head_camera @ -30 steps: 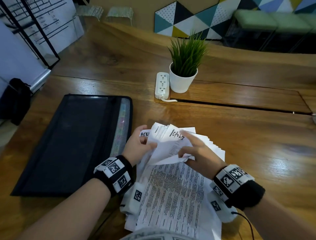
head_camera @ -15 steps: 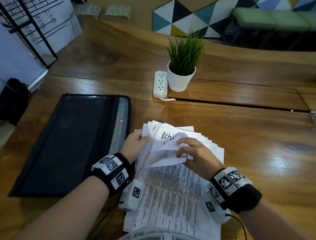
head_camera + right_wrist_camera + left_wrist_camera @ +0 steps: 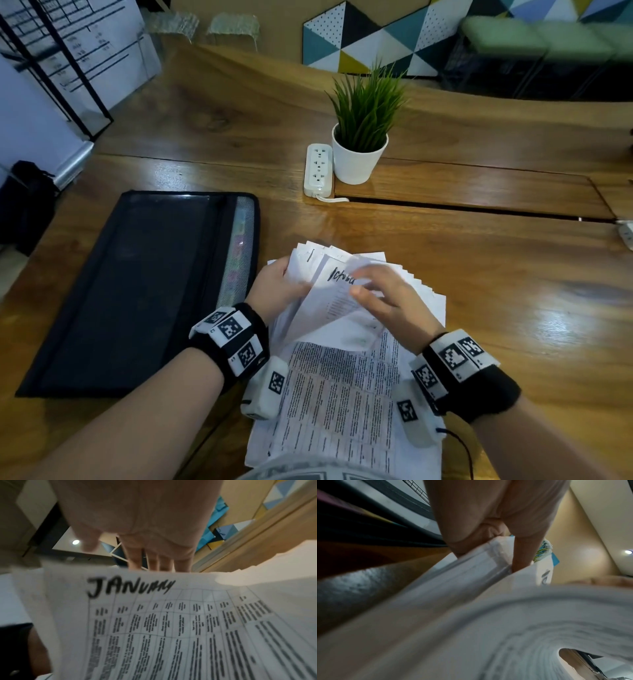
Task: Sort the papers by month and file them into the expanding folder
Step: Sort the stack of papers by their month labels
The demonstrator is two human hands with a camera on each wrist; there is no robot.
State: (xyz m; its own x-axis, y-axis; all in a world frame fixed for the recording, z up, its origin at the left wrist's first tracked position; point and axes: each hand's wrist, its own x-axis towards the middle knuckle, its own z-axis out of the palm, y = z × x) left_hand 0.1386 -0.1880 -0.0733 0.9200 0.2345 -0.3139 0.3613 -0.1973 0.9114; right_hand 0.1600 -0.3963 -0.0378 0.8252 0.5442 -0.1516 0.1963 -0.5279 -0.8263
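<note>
A: Closest to you, the papers (image 3: 342,394) lie fanned on the wooden table (image 3: 496,291), near edge at your lap. The top printed sheet (image 3: 171,628) reads "JANUARY" in black marker above a grid of small print, too blurred to read.

B: And your right hand (image 3: 390,301)?

A: It's out over the stack, fingers (image 3: 159,562) extended side by side, thumb spread apart. It's blurred in the head view, so I'd say the fingertips are probably on the lifted sheets, gripping nothing.

B: Your left hand (image 3: 277,291)?

A: That one is grasping. The thumb (image 3: 522,553) is dug in between the sheets and the fingers curl under, so you're holding up a raised sheaf at the stack's left edge. The exposed page (image 3: 339,284) carries handwritten marker lettering; it looks like the start of "October", partly covered by your right hand.

B: Farther out?

A: The black expanding folder (image 3: 137,291) lies flat to the left of the papers, coloured tabs showing through its mesh edge. Beyond, a white power strip (image 3: 318,171) sits touching a white potted plant (image 3: 359,144).
</note>
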